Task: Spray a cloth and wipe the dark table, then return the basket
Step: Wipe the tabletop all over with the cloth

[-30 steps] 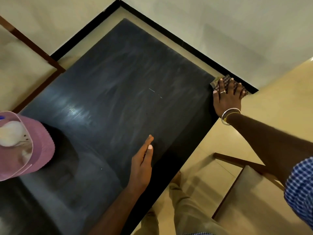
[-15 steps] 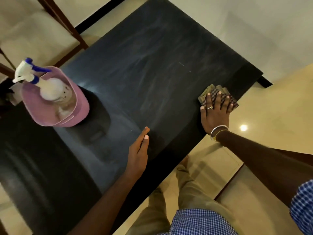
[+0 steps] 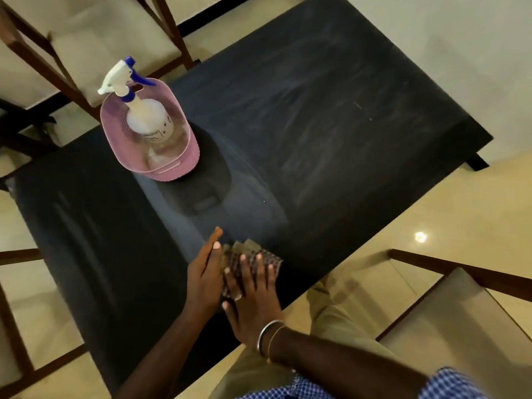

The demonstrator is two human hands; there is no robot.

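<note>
Right hand (image 3: 253, 295) flat on checked cloth (image 3: 259, 256), swept back from far desk (image 3: 345, 110) corner to near edge beside flat, empty left hand (image 3: 205, 279). Wipe pass closing; basket (image 3: 172, 165) with spray bottle (image 3: 144, 110) untouched mid-desk.

Dark table (image 3: 331, 116) with a pink basket (image 3: 161, 165) at far left and a checked cloth (image 3: 253, 254) near its front edge.
</note>
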